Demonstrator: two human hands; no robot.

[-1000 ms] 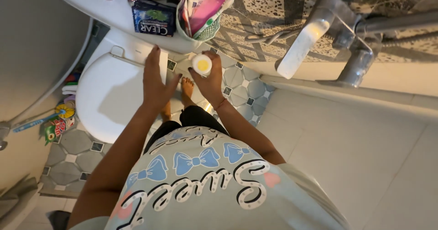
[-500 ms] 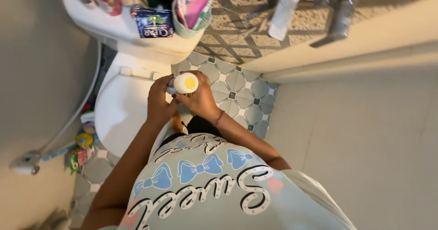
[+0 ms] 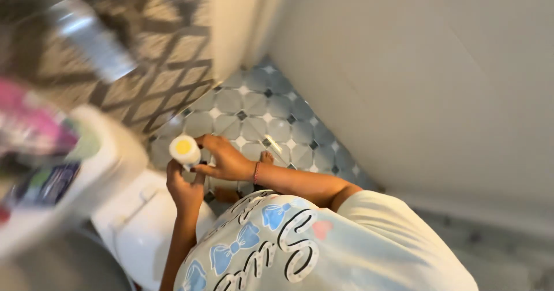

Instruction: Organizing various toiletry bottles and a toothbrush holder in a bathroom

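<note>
**Bottle held over the toilet edge**

Swung round since before, the view now blurs the toilet [image 3: 135,233] at lower left. Left hand [image 3: 183,188] wraps the white bottle [image 3: 185,149] from below; right hand [image 3: 226,161] pinches its side, above the tiled floor [image 3: 259,115].

— Underfoot, what? Octagonal grey floor tiles [image 3: 254,115] with small dark square insets.

— To the left? White toilet [image 3: 130,233], lid down, partly cut off by the frame's lower edge. White cistern top [image 3: 109,152] just behind, blurred.

— On the cistern? Dark blue packet [image 3: 49,184], smeared by motion. Beside it a pale green holder [image 3: 86,144] with pink items [image 3: 29,126], too blurred to tell apart.

— Higher up? Wall with a dark lattice pattern [image 3: 167,66]. In front, a white cylindrical bottle [image 3: 95,40], tilted, blurred.

— On the right? Plain pale wall [image 3: 415,77], meeting the tiles along a slanted edge.
</note>
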